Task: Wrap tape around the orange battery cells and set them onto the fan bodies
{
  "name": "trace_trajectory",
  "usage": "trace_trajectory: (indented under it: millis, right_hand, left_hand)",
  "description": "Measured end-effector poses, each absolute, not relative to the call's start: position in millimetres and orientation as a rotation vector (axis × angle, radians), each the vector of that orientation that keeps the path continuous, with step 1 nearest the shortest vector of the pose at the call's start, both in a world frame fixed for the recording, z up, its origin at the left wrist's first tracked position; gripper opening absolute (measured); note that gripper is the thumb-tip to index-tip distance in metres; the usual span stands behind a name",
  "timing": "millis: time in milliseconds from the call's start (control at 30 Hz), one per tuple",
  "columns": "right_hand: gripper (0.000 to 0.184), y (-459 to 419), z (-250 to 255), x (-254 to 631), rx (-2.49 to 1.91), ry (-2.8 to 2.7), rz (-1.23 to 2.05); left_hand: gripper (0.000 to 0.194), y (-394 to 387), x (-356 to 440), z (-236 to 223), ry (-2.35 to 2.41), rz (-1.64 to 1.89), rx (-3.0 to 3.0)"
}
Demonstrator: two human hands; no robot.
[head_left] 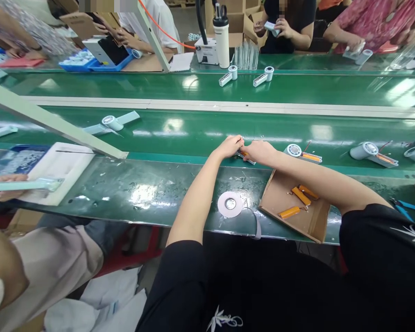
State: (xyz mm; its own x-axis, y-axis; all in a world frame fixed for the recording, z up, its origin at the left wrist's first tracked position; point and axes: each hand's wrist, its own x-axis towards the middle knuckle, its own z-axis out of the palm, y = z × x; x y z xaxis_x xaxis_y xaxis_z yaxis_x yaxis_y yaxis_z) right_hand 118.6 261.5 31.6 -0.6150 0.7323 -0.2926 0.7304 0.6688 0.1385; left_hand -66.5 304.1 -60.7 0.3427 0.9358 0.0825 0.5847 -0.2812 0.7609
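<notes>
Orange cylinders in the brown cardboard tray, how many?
3 visible in the tray: near cylinder, middle cylinder behind it, far cylinder by the right forearm, which may hide more.

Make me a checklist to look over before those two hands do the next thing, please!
1. Both hands at the small part: ok, left hand and right hand meet there.
2. Small part put together properly: cannot tell, fingers cover much of it.
3. Orange batteries inside the cardboard box: ok.
4. Tape roll flat on the table: ok.
5. Loose tape tucked in: not ok, it trails to the table's edge.
</notes>
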Motion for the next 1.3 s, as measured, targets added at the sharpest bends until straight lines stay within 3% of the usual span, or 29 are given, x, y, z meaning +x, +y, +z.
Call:
trace_trajectory:
  millis: [200, 400, 533, 667, 833, 933, 1133, 1300]
  right_hand:
    - [0.055, 276, 32, 112, 1.087, 2.477, -0.046]
    - [0.045, 268, 68, 155, 1.123, 2.799, -0.191]
    - [0.043, 211, 75, 243, 1.223, 3.028, -0.504]
    - [0.034, 132, 59, 328, 1.520, 2.995, -0.865]
    - [0.040, 81, 51, 326, 1.757, 2.924, -1.082]
    - [0.042, 74, 55, 275, 1.505, 2.858, -1.250]
    - [0.048, 49, 38, 205, 0.460, 2.815, -1.540]
    - [0.039, 41, 35, 228, 0.276, 2.554, -1.322]
  left_hand:
    - [0.029, 302, -52, -49, 1.454, 0.689, 1.923]
    - [0.027, 288, -27, -28, 1.714, 0.766, 1.859]
    - [0.036, 193, -44, -38, 1.564, 0.957, 2.110]
    - [0.036, 68, -89, -69, 1.165, 0.785, 2.511]
    - [0.033, 6, -108, -84, 1.387, 0.760, 2.696]
    - [0.032, 5, -90, -71, 1.397, 0.970, 2.730]
    - [0.029, 4, -57, -46, 1.297, 1.286, 2.684]
    - [0.026, 0, -65, -45, 1.425, 1.372, 2.445]
